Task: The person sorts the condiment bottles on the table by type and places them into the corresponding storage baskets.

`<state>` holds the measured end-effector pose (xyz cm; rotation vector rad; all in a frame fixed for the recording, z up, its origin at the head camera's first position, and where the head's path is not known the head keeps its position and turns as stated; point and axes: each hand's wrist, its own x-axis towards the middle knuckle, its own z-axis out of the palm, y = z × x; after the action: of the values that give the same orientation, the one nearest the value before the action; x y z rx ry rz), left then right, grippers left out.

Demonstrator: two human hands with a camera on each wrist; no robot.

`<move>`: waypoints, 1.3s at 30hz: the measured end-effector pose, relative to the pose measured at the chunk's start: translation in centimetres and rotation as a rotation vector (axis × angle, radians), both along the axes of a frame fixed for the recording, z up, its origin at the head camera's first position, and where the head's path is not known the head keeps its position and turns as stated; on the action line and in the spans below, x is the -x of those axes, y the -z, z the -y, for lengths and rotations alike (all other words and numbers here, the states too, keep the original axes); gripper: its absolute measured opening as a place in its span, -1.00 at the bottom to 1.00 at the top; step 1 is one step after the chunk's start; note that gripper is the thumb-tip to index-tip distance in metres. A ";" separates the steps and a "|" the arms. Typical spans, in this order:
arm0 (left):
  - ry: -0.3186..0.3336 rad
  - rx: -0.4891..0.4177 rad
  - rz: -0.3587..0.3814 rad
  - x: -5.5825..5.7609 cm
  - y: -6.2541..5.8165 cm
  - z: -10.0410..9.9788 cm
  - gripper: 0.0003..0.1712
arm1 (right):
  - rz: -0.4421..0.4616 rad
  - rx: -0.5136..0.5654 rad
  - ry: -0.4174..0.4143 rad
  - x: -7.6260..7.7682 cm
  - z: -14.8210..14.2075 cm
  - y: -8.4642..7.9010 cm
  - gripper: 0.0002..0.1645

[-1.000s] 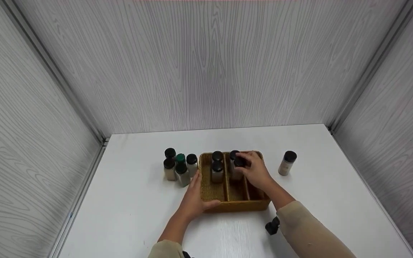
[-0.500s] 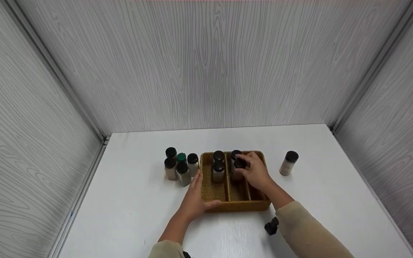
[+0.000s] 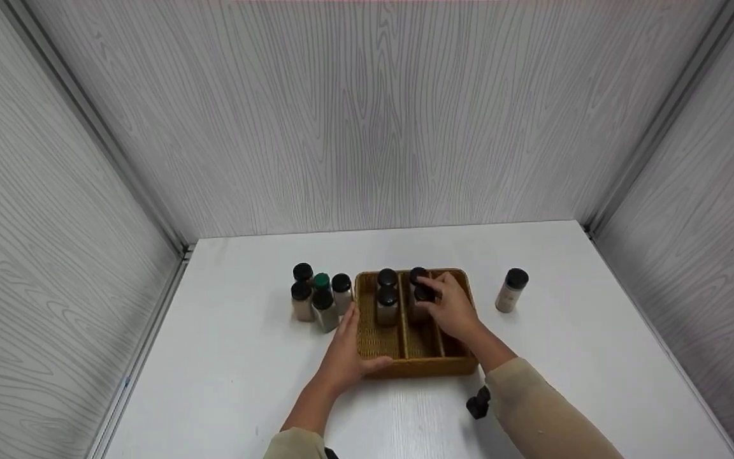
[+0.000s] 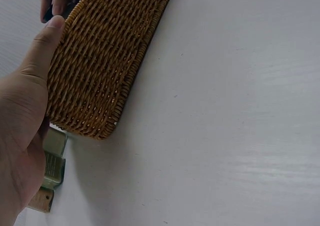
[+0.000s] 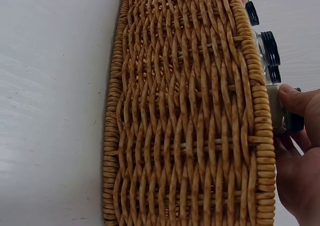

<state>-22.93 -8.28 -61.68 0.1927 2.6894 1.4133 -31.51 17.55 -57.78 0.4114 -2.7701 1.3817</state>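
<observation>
A brown wicker basket (image 3: 423,368) with three compartments stands on the white table. My left hand (image 3: 343,362) rests on its front left corner, fingers straight along the left side and thumb on the front rim (image 4: 59,40). My right hand (image 3: 455,312) pinches a black-capped spice jar (image 5: 276,105) by its cap in the middle compartment. Behind that jar stands another black-capped jar (image 3: 417,274). Two more black-capped jars (image 3: 387,312) stand one behind the other in the left compartment. The right compartment is partly hidden by my right hand and forearm.
Left of the basket, several spice jars (image 3: 303,309) stand close together, one with a green cap (image 3: 321,282). A single black-capped jar (image 3: 510,293) stands to the right of the basket. Grey wood-grain panels (image 3: 367,127) enclose the table's back and sides.
My right hand has shifted very slightly left with the jar's cap between its fingers. My left hand and the basket stay in place.
</observation>
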 end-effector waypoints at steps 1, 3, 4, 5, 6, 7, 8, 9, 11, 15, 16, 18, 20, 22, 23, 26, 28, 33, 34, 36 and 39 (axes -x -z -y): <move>-0.001 0.002 0.000 0.0 0.0 0.0 0.54 | -0.005 -0.009 0.001 0.0 0.0 0.1 -0.30; -0.003 0.006 0.000 0.0 0.0 0.0 0.54 | -0.019 -0.032 0.001 0.0 0.0 0.2 -0.30; -0.004 0.009 0.000 0.0 0.0 0.0 0.54 | -0.025 -0.045 0.002 0.1 0.0 0.3 -0.30; -0.005 0.013 0.001 0.0 0.0 0.0 0.54 | -0.029 -0.054 0.003 0.1 0.0 0.3 -0.30; -0.006 0.017 0.001 0.0 0.0 0.0 0.54 | -0.030 -0.066 0.004 0.1 0.0 0.4 -0.30; -0.006 0.020 0.001 0.0 0.0 -0.1 0.54 | -0.031 -0.076 0.005 0.0 0.0 0.4 -0.30; -0.006 0.023 0.000 -0.1 0.0 -0.1 0.55 | -0.030 -0.080 0.007 0.0 0.1 0.4 -0.30; -0.006 0.023 -0.001 -0.1 0.0 -0.1 0.55 | -0.024 -0.080 0.009 0.0 0.1 0.4 -0.30; -0.006 0.021 0.000 -0.1 0.0 -0.2 0.55 | -0.017 -0.076 0.013 0.0 0.1 0.4 -0.29; -0.006 0.011 0.001 -0.1 0.0 -0.3 0.54 | -0.022 -0.066 0.024 -0.1 0.1 0.4 -0.29; -0.006 0.011 0.001 -0.1 0.0 -0.3 0.54 | -0.027 -0.063 0.025 -0.1 0.0 0.5 -0.30; -0.005 0.011 -0.001 -0.1 0.0 -0.3 0.53 | -0.038 -0.054 0.029 -0.1 0.0 0.6 -0.31; -0.005 0.011 -0.002 -0.1 0.0 -0.3 0.53 | -0.046 -0.039 0.030 -0.1 0.0 0.7 -0.34; -0.006 0.010 0.000 0.0 0.0 -0.3 0.54 | -0.053 -0.026 0.031 -0.1 0.0 0.9 -0.37; -0.006 0.010 0.003 0.0 0.0 -0.3 0.54 | -0.053 -0.022 0.032 0.0 0.0 0.9 -0.38; -0.007 0.012 0.008 0.0 0.0 -0.3 0.54 | -0.054 -0.015 0.035 0.0 0.0 1.0 -0.41; -0.009 0.014 0.010 0.0 0.0 -0.3 0.54 | -0.054 -0.019 0.035 0.1 0.1 0.9 -0.41; -0.018 0.009 0.023 0.0 0.0 -0.3 0.53 | -0.060 -0.045 0.036 0.1 0.2 1.0 -0.38; -0.019 0.008 0.027 0.0 0.0 -0.2 0.53 | -0.060 -0.052 0.038 0.1 0.2 1.1 -0.38; -0.016 0.005 0.028 0.0 0.0 -0.2 0.53 | -0.061 -0.058 0.042 0.1 0.2 1.1 -0.39; -0.014 0.004 0.019 0.0 0.0 -0.2 0.53 | -0.066 -0.050 0.046 0.1 0.3 1.0 -0.42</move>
<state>-22.95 -8.12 -61.67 0.1599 2.6831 1.4068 -31.59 17.29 -58.79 0.3848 -2.7480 1.2677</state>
